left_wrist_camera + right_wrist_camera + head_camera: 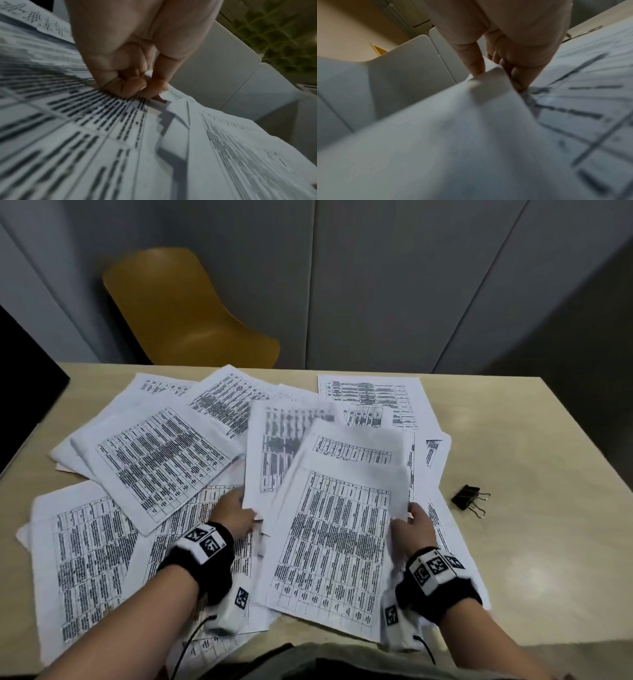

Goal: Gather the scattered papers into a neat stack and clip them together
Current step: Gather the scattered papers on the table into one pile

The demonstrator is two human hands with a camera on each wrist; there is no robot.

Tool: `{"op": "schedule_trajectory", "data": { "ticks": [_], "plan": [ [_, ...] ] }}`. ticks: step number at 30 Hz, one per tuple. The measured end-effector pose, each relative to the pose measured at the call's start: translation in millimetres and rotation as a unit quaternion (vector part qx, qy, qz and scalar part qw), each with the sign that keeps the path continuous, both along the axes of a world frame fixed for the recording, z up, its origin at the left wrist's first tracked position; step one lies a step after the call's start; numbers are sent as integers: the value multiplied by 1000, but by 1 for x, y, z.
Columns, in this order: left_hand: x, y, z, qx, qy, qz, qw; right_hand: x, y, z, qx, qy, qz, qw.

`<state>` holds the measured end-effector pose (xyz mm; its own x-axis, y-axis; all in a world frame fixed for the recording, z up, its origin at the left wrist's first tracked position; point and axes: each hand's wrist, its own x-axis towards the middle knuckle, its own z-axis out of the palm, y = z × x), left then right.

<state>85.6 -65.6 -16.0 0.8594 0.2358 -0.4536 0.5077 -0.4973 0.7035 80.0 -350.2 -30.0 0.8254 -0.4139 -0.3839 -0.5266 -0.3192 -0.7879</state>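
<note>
Several printed sheets [150, 460] lie scattered and overlapping across the beige table [534, 542]. My left hand [236, 513] pinches the lower left edge of a blurred sheet [284, 446] that is lifted off the pile; in the left wrist view my thumb and curled fingers [135, 86] pinch that paper edge [171, 97]. My right hand [416, 523] pinches the right edge of a top sheet [335, 546], raised slightly; the right wrist view shows the thumb [477, 67] on top of the sheet's edge [489, 86]. A black binder clip [467, 498] lies on the table to the right, apart from both hands.
A yellow chair [185, 313] stands behind the table's far edge. A dark object [24, 385] sits at the left edge. Grey wall panels [411, 285] rise behind. Bare tabletop lies to the right of the clip.
</note>
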Motion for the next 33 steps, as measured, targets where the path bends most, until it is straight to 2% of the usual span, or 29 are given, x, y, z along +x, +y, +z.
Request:
{"op": "schedule_trajectory", "data": {
  "ticks": [3, 5, 7, 8, 10, 12, 13, 15, 17, 19, 21, 23, 26, 28, 30, 33],
  "plan": [
    [-18, -2, -3, -58, 23, -56, 997, -3, -5, 7, 53, -30, -19, 998],
    [-25, -5, -5, -83, 52, -100, 990, -4, -4, 7, 96, -28, 4, 995],
    [-28, -6, -4, -74, 51, -108, 990, -5, -1, 2, 83, -3, 42, 996],
    [-30, -4, -3, -57, 29, -76, 995, -5, 0, 0, 61, 0, 54, 997],
    [-35, 5, -2, 9, -43, 38, 998, -4, -2, -1, 26, -18, 47, 998],
    [-40, 26, -3, 136, -81, 129, 979, -3, -4, 1, 9, -37, 41, 998],
    [-42, 39, -3, 188, -68, 162, 966, -2, -4, 1, 7, -40, 37, 998],
    [-42, 64, -3, 209, 5, 195, 958, -1, -4, 5, 11, -40, 39, 998],
    [-43, 79, -6, 177, 77, 178, 965, 0, -2, 11, 13, -51, 40, 998],
    [-45, 82, -10, 161, 129, 113, 972, 1, 1, 16, 17, -87, 29, 996],
    [-48, 79, -15, 192, 162, 28, 968, 2, 6, 20, 29, -122, 3, 992],
    [-55, 77, -21, 220, 146, -25, 964, 5, 8, 25, 52, -156, -35, 986],
    [-66, 81, -28, 223, 86, -41, 970, 14, 10, 27, 123, -186, -88, 971],
    [-72, 88, -31, 218, 33, -39, 975, 18, 13, 29, 132, -194, -96, 967],
    [-73, 93, -31, 174, -22, 8, 985, 19, 17, 32, 118, -180, -89, 973],
    [-62, 94, -18, 86, -81, 157, 980, 16, 26, 28, 85, -155, -49, 983]
  ]
}}
